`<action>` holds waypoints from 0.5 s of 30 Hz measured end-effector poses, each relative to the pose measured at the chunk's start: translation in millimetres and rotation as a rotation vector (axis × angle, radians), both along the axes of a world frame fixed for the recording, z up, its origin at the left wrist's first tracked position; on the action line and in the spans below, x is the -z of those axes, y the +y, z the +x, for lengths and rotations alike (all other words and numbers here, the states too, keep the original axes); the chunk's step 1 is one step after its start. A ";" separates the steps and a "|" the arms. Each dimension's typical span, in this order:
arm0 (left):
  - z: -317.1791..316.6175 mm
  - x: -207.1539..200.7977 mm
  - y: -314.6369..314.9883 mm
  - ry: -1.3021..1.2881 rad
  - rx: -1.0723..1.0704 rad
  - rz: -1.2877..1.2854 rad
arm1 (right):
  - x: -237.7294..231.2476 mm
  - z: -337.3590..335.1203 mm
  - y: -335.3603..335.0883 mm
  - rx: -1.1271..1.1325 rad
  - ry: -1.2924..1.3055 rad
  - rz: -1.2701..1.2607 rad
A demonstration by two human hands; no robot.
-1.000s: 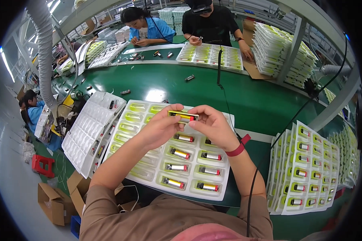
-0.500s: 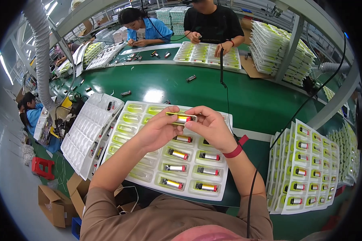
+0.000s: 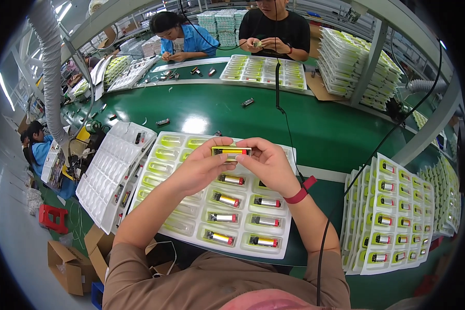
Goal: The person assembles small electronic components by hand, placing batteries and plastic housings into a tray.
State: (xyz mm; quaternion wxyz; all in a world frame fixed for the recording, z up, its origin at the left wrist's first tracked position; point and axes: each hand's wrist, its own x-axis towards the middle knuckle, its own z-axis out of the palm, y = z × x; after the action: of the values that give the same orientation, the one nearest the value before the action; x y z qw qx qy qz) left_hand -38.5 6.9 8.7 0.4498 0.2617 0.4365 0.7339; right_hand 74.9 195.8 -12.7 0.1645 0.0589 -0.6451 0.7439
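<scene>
Above the white plastic tray (image 3: 243,251), both my hands hold a small battery cell in a yellow-green shell (image 3: 231,151). My left hand (image 3: 201,165) pinches its left end, thumb along the near side. At the other end, my right hand (image 3: 267,164) grips with thumb and fingers. The cell has a silver-and-yellow body and a red end, and lies level. In the tray's right-hand columns, several cells with red ends, such as one battery cell (image 3: 223,217), lie in the pockets. Yellow-green shells (image 3: 160,168) without cells line the left columns. My hands hide some far pockets.
Tilted white trays (image 3: 108,175) lean at left; stacked trays of cells (image 3: 382,217) stand at right. Loose cells (image 3: 248,102) lie on the green table (image 3: 206,106). A black cable (image 3: 341,206) hangs beside my right arm. Two people work across the table.
The held piece has turned so its long yellow-green side shows more fully, and my fingers have shifted slightly. Across the table, the person in black has raised both hands off their tray.
</scene>
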 end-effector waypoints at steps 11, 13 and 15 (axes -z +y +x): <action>-8.9 -48.7 -17.5 1.677 0.015 -0.391 | -3.4 9.2 -3.4 0.219 0.208 0.820; -5.4 -48.1 -16.6 1.728 0.036 -0.398 | -2.5 12.1 -7.8 0.263 0.303 0.951; 1.1 -43.3 -16.7 1.839 -0.022 -0.505 | -8.5 17.3 -14.8 0.281 0.222 1.120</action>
State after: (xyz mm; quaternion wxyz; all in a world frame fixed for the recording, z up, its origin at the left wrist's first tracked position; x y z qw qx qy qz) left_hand -37.3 -9.8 52.0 -0.0334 0.6273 0.7673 0.1292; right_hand 92.2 181.0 -4.3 0.2718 0.1284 -0.9203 0.2504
